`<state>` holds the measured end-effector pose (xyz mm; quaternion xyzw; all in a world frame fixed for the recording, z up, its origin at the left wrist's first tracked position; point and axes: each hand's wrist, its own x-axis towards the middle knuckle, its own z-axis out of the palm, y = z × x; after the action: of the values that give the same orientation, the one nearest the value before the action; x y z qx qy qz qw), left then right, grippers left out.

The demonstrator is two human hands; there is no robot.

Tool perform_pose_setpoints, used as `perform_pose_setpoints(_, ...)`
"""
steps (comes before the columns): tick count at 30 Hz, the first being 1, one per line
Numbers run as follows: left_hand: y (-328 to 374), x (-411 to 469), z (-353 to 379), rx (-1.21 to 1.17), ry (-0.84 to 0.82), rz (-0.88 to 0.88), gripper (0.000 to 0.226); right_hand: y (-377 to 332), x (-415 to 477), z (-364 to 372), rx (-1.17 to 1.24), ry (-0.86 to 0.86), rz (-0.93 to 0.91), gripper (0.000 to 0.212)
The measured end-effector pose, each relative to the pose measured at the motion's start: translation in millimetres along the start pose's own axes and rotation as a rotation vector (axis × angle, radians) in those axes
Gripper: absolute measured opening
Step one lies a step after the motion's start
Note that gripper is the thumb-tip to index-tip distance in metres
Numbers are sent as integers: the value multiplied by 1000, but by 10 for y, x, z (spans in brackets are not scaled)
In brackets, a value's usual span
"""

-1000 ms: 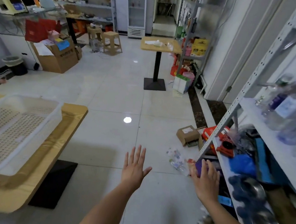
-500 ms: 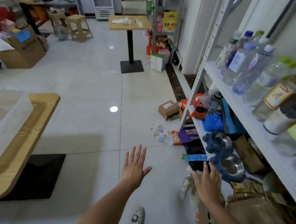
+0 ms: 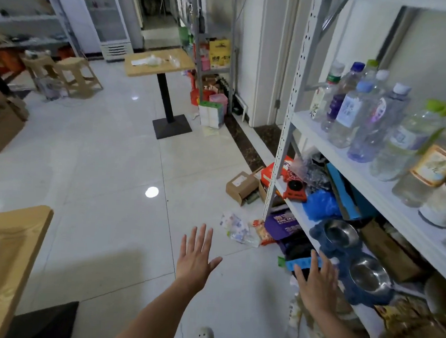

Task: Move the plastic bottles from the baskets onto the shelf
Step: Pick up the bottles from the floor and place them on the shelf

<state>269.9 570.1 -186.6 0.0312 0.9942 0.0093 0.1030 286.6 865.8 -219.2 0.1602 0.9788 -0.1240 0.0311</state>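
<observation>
One view only is being given, from a wide-angle camera being worn on the head and being pointed forward and down. The left hand (image 3: 197, 256) and right hand (image 3: 316, 284) are being framed close at the bottom edge, the shelf (image 3: 310, 132) near along the right, a counter (image 3: 11, 247) corner lower left, the floor (image 3: 99, 174) receding beyond.

Little can be read. The yellow box (image 3: 218, 52) carries a row of dark Chinese characters, too blurred to make out. The purple pack (image 3: 282, 224) at the foot of the shelf (image 3: 304, 123) shows pale capital letters, the first word perhaps "KING". The labels on the bottles (image 3: 346, 113) are too blurred to read.
</observation>
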Motion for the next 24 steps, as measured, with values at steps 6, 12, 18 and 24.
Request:
perform_pose_setpoints(6,-677,1081,-248,74,-31,78,75,-637,477,193,124,54,162,67)
perform_pose_setpoints(12,-505,1964,-276,69,-95,176,76,-734,655,297,184,52,378,65)
perform_pose_setpoints(18,-96,2764,75,-51,-191,153,75,-529,1083,465,90,171,390,88)
perform_pose_setpoints(24,-95,3364,853,-100,-340,68,76,-385,1213,1228,207,92,691,57)
